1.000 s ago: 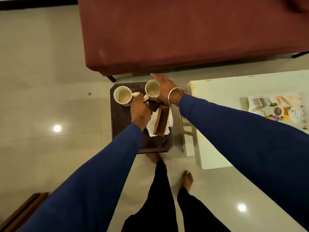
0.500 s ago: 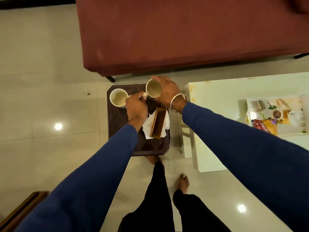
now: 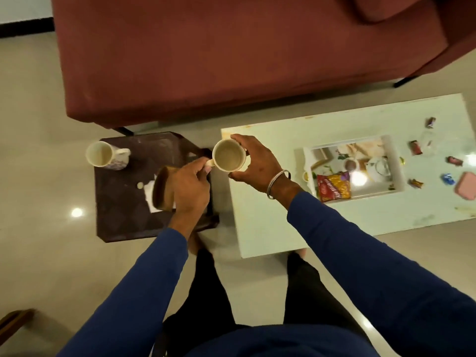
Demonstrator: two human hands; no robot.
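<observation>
**Mug (image 3: 228, 156) gripped two-handed, btwn two tables**

Maroon sofa (image 3: 206, 60) fills top of view, pale tiled floor (image 3: 38, 253) all round. R of centre: long white table (image 3: 270, 222) w/ a white tray (image 3: 307, 161) on it, towards its R half. Just beside it on the L: small dark table (image 3: 123, 220), far edge close to sofa front. Person stands at near side of both, blue sleeves (image 3: 144, 292), dark trousers (image 3: 206, 292).

Mug: cream, upright, mouth up, inside looks stained. Up in the air over the gap btwn dark table's R edge and white table's far L corner. Not resting on either, as far as I can tell.

Right hand (image 3: 257, 163): wraps mug body from the R, fingers curled round far side, thumb on near side. Metal bangle (image 3: 279, 182) on that wrist.

Left hand (image 3: 190, 186): fingers bunched, pinching mug's handle, which points L.

Second mug (image 3: 105, 154): far L corner of dark table, upright, handle to the R, well apart from both hands.

Wooden holder (image 3: 162, 189) w/ white napkins (image 3: 149, 199): mid dark table, partly hidden under left hand.

Snack packet (image 3: 334, 188), red & yellow: near L corner of tray. Tray base is a printed pic of teapot & cups.

Wrapped sweets (image 3: 416, 147) scattered on white table R of tray. Pink flat item (image 3: 465, 188) at frame's R edge, can't tell what it is
</observation>
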